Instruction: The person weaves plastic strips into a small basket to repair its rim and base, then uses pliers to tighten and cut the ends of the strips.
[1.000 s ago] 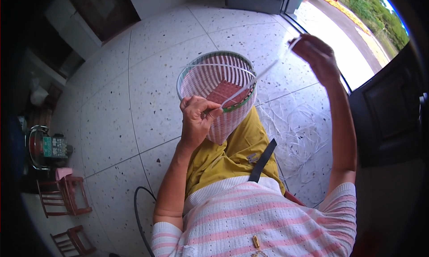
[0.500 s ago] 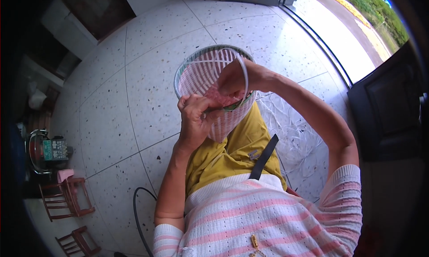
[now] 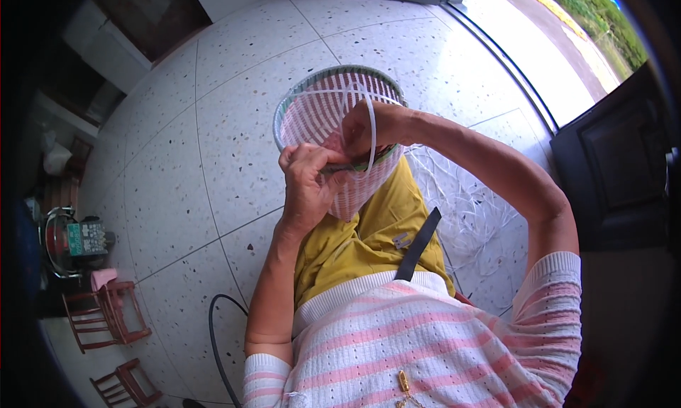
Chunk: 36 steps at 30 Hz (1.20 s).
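Head view: I log right hand (image 3: 360,129), hold unclear, now meeting left hand (image 3: 308,172) pinching basket (image 3: 296,118) at near rim: two-handed work.

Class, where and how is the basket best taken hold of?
Probably by the left rim of the basket, pinched from the left: that curved edge stands uncovered, while the left hand and right hand crowd the near side.

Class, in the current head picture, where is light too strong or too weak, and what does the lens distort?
Head view: glare bleaches the ground outside the doorway; head view: the dark door fades into black toward the rim; head view: fisheye bends the floor joints, while the basket stays readable.
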### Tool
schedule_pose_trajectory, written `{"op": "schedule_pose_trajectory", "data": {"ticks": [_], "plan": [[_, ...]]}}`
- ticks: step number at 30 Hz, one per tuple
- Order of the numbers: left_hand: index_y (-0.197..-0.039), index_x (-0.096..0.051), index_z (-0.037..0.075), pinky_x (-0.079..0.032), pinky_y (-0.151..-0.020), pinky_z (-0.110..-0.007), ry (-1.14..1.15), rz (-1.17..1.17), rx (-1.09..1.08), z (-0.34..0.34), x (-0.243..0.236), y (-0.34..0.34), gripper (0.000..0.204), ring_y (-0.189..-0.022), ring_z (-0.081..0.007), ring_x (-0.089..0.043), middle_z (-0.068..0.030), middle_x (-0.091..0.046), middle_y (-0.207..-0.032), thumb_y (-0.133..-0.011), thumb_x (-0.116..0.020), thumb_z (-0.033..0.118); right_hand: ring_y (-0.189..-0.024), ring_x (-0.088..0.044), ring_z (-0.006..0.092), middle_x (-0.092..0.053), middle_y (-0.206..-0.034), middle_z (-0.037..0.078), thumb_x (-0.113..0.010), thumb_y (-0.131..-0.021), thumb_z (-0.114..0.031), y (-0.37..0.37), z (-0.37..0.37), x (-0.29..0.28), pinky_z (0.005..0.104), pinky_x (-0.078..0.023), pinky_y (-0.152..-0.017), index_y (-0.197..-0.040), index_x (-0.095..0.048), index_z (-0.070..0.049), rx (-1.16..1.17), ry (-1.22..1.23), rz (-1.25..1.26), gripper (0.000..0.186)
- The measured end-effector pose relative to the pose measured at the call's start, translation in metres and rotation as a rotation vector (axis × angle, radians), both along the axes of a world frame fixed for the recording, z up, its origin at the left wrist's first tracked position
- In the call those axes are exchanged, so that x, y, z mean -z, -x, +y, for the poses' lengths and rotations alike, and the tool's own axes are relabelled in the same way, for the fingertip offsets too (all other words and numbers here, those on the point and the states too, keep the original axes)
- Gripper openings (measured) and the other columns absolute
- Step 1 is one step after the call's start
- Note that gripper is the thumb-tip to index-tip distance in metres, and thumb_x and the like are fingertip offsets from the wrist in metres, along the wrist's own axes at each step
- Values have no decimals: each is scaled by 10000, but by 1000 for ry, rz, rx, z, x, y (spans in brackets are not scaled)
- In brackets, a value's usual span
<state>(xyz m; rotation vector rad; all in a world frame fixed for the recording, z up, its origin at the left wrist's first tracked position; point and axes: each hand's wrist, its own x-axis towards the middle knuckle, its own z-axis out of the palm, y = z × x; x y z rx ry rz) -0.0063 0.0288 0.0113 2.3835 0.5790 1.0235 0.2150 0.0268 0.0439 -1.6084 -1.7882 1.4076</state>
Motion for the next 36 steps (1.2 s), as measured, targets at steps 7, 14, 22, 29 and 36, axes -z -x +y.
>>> {"op": "schedule_pose_trajectory", "data": {"ticks": [7, 14, 22, 29, 36], "plan": [[-889, -701, 102, -294, -981, -386, 3, 18, -16, -3, -3, -3, 170, -891, -189, -588, -4, -658, -828, -795, -771, 226, -623, -602, 104, -677, -724, 26, -801, -727, -129, 2, 2, -1, 271, -474, -545, -878, -753, -53, -96, -27, -80, 175], [-896, -705, 94, -294, -981, -379, 9, 0, -28, 0, -2, 0, 166, -885, -184, -589, -2, -663, -833, -762, -784, 150, -576, -519, 65, -632, -674, -25, -775, -785, -164, -4, 9, 4, 261, -398, -505, -861, -755, -52, -111, 106, 116, 138], [-933, -692, 100, -284, -992, -388, -49, 10, 0, -3, -5, -6, 182, -920, -192, -595, 0, -682, -895, -782, -774, 158, -541, -489, 68, -587, -600, -36, -752, -816, -188, -10, 8, 10, 270, -381, -493, -801, -751, -54, -196, 87, 55, 135], [-915, -653, 101, -251, -1014, -392, 39, 92, 7, 3, -2, 1, 194, -906, -142, -578, 22, -638, -878, -850, -756, 252, -700, -685, 210, -714, -832, 143, -690, -883, -113, -10, -38, -19, 342, -562, -648, -1029, -721, -1, -153, -526, -248, 187], [-903, -667, 126, -279, -959, -399, 35, 50, 8, 3, -4, -6, 168, -820, -142, -603, 37, -671, -821, -806, -789, 187, -988, -574, 223, -594, -1006, 63, -705, -720, -90, 19, -97, 31, 370, -485, -790, -898, -695, -83, 24, -1361, -403, 179]]}}
